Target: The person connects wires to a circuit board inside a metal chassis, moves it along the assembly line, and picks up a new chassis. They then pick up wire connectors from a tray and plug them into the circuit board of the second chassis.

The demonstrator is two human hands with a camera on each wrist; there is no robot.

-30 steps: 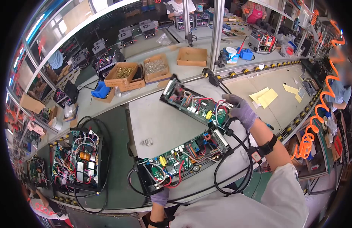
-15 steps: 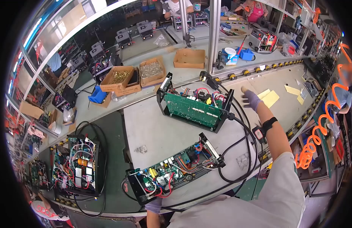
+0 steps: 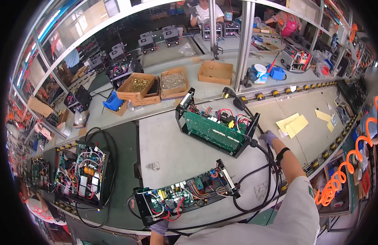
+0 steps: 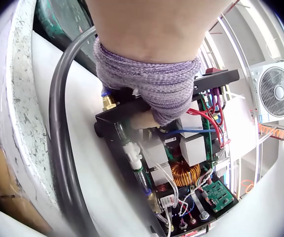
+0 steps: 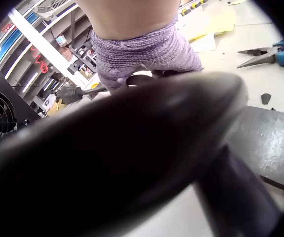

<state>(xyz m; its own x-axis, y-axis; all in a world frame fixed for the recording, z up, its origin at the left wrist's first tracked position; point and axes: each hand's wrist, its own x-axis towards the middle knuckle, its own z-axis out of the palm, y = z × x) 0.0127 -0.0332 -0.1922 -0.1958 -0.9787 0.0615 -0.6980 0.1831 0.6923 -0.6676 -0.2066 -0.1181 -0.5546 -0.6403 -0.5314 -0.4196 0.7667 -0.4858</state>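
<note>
In the head view, my left hand (image 3: pixel 159 226), in a purple knit glove, grips the near end of an open machine chassis (image 3: pixel 189 194) full of circuit boards and wires. The left wrist view shows its fingers curled over the black end plate (image 4: pixel 127 108), beside a brass fitting (image 4: pixel 108 102) and a copper coil (image 4: pixel 185 174). My right hand (image 3: pixel 269 138), gloved alike, holds a black power cable (image 3: pixel 259 127) beside the second chassis (image 3: pixel 215 128), which stands with its green board facing me. A thick black cable (image 5: pixel 112 153) hides most of its fingers in the right wrist view.
A third open chassis (image 3: pixel 85 175) sits at left on the dark green mat (image 3: pixel 123 163). Cartons of small hardware (image 3: pixel 136 85) line the back shelf. Looped cables (image 3: pixel 254 204) lie at right. Yellow papers (image 3: pixel 297 125) and pliers (image 5: pixel 265 57) lie beyond the right hand.
My right hand has let go of the far chassis, which went from tilted to standing with its green board forward, then reached back to the cable. My left hand stays on the near chassis.
</note>
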